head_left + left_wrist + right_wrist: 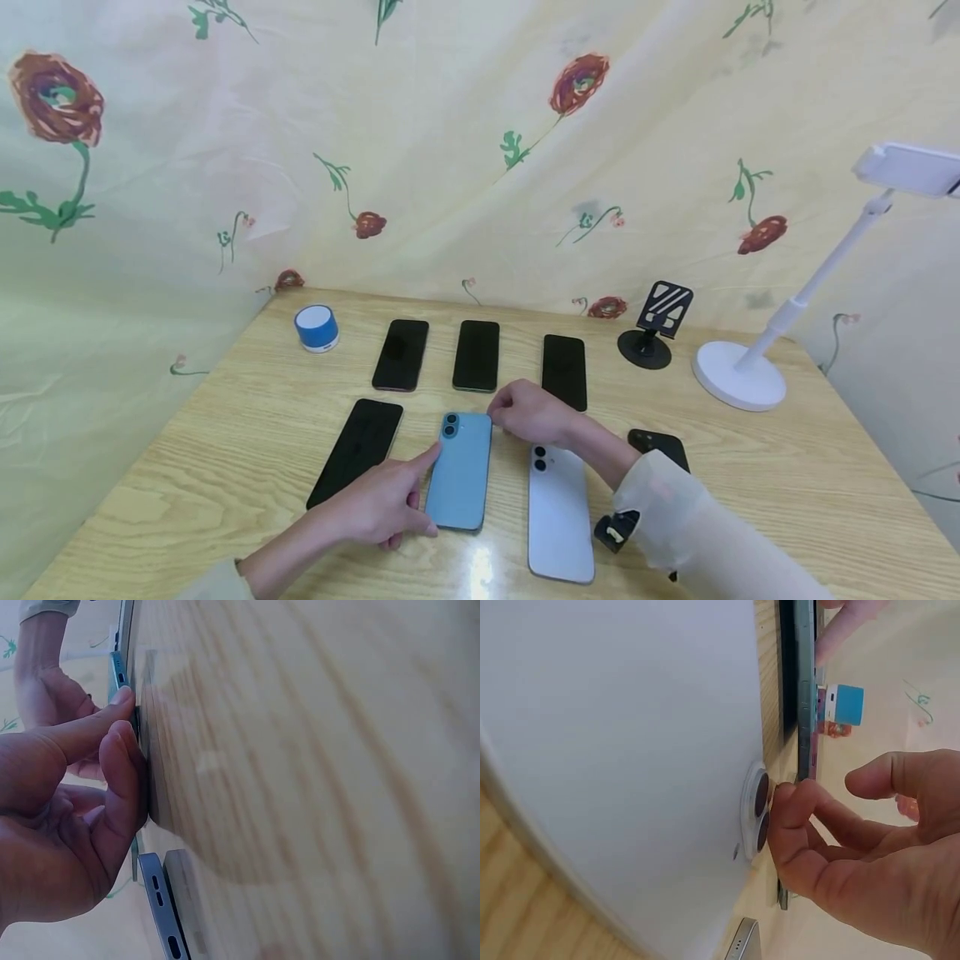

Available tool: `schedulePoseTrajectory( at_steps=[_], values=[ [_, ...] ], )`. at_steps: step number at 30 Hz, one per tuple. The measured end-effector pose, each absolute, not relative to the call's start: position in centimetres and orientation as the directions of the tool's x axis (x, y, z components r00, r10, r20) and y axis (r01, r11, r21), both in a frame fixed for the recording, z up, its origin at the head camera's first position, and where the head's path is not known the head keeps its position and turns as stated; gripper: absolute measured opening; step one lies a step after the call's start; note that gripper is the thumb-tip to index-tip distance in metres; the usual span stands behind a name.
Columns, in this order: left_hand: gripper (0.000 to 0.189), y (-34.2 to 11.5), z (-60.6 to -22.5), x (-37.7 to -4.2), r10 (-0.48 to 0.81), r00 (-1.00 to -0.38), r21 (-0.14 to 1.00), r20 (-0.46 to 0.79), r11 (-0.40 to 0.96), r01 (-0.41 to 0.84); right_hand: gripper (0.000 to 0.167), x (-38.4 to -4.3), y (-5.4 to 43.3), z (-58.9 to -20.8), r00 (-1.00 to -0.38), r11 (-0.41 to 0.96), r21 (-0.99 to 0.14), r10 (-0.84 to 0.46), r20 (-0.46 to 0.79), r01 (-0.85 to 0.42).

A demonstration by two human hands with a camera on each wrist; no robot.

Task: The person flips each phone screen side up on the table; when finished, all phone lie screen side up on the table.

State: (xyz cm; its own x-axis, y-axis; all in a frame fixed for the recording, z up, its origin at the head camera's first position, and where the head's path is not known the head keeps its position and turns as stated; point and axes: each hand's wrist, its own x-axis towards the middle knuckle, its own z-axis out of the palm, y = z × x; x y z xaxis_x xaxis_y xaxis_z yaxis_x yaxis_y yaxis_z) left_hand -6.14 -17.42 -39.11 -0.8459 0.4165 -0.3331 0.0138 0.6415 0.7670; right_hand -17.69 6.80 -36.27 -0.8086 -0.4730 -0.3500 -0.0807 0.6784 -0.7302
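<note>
A light blue phone (461, 479) lies back up on the wooden table, its two camera lenses at the top left. My left hand (378, 500) is at its left side, with the index finger stretched to the upper left edge and the thumb near the lower left corner. At its top right corner rests my right hand (534, 412), fingers bent; in the right wrist view the thumb of that hand (855, 840) stands apart from the fingers. A white phone (558, 517), also back up, lies below the right wrist.
Three black-screened phones form a back row, including a middle one (476, 356). Another dark phone (356, 454) lies left of the blue one. Under the right forearm is a black phone (663, 446). Behind are a blue-white cylinder (317, 327), black stand (647, 346) and white stand (738, 375).
</note>
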Motion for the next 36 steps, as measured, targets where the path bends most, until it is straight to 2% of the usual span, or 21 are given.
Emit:
schedulePoseTrajectory(
  at_steps=[4, 9, 16, 22, 36],
  values=[
    [0.105, -17.4, -39.2, -6.0, 0.428, -0.846, 0.766, -0.318, 0.642, 0.037, 0.022, -18.1, 7.1, -36.6, -0.805, 0.611, -0.791, -0.482, -0.347, -0.024],
    [0.105, -17.6, -39.2, -6.0, 0.435, -0.846, 0.772, -0.308, 0.634, 0.044, 0.018, -19.0, 7.8, -37.3, -0.768, 0.518, -0.855, -0.534, -0.354, 0.035],
    [0.106, -17.8, -39.0, -6.1, 0.435, -0.839, 0.770, -0.326, 0.637, 0.031, 0.033, -19.8, 8.4, -38.0, -0.698, 0.447, -0.894, -0.630, -0.341, 0.034],
    [0.108, -17.8, -38.9, -6.2, 0.447, -0.835, 0.778, -0.322, 0.627, 0.035, 0.034, -20.0, 8.8, -38.1, -0.668, 0.401, -0.916, -0.677, -0.309, 0.018],
    [0.113, -17.2, -38.6, -6.5, 0.453, -0.830, 0.770, -0.325, 0.636, 0.045, 0.030, -20.3, 8.9, -38.6, -0.680, 0.371, -0.929, -0.680, -0.274, 0.003]
  ],
)
